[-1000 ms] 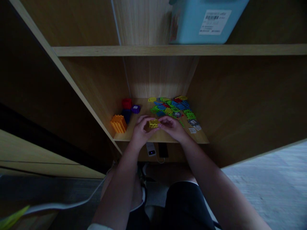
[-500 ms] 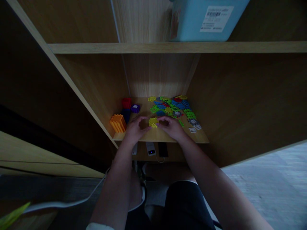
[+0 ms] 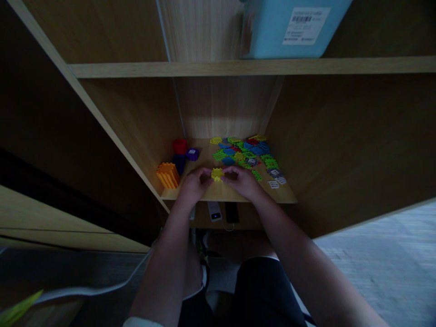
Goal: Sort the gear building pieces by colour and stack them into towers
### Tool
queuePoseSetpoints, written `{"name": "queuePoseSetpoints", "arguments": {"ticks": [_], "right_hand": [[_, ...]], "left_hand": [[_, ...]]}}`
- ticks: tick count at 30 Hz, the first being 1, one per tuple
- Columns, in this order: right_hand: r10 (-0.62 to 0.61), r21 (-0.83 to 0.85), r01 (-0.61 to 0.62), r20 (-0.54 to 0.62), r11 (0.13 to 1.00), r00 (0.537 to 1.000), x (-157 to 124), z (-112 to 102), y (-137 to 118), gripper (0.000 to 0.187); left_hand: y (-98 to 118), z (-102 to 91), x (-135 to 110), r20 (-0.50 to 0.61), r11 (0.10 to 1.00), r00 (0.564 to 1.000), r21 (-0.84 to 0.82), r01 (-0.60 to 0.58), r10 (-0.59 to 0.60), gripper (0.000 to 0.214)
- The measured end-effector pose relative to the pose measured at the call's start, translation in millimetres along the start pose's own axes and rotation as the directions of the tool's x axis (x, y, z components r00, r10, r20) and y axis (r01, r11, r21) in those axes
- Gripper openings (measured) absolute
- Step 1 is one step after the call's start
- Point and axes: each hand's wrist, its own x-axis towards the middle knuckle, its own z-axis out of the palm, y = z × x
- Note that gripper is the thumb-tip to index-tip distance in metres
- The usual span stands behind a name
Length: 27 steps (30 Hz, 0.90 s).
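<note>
Between my two hands, just above the front of the wooden shelf (image 3: 218,194), is a yellow notched building tile (image 3: 217,174), or a small stack of such tiles. My left hand (image 3: 195,184) pinches its left side with thumb and fingers. The right side is gripped by my right hand (image 3: 241,180) in the same way. Behind them lies a loose heap of green, blue, yellow and red interlocking tiles (image 3: 241,150). White window-like pieces (image 3: 273,185) rest near the front right.
At the left stand an orange stack of tiles (image 3: 168,175), a red block (image 3: 180,146), a dark blue block (image 3: 179,163) and a purple piece (image 3: 192,154). A white device (image 3: 214,211) and a black one (image 3: 232,212) lie below. Overhead is a blue bin (image 3: 293,32).
My left hand has moved slightly right and closed its fingers on the yellow tile's left side. The right hand keeps its grip, nearly still.
</note>
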Motion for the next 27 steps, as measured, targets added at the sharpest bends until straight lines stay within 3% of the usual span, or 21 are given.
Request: {"name": "queuePoseSetpoints", "arguments": {"ticks": [27], "right_hand": [[-0.029, 0.021, 0.029, 0.001, 0.999, 1.0, -0.2, 0.9, -3.5, 0.021]], "left_hand": [[4.5, 0.2, -1.0, -0.002, 1.0, 1.0, -0.02, -0.017, 0.017, 0.017]]}}
